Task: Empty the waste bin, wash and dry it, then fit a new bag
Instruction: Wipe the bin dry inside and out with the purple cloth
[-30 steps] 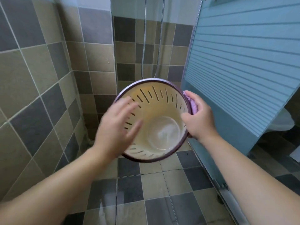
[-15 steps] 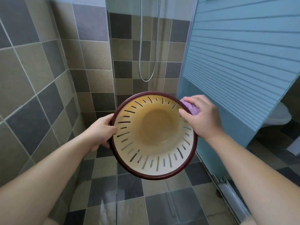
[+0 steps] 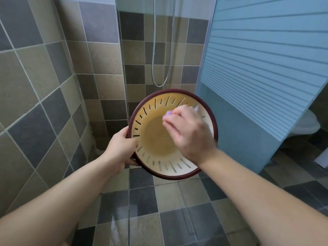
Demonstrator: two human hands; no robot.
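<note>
Two hands are working at mid-frame: the left hand (image 3: pixel 122 148) is gripping the rim of the waste bin (image 3: pixel 156 139), while the right hand (image 3: pixel 190 132), half a second ago at the rim, is now reaching inside, fingers curled around a purple cloth (image 3: pixel 167 114). Wiping looks underway. Held above the tiled floor (image 3: pixel 159 210), the bin is pointing its mouth at the camera, long axis running away toward the shower hose (image 3: pixel 160 50) beyond.

Left hand (image 3: pixel 122 148) on bin (image 3: pixel 156 144) rim's left side; right hand (image 3: pixel 190 134) inside it.
</note>
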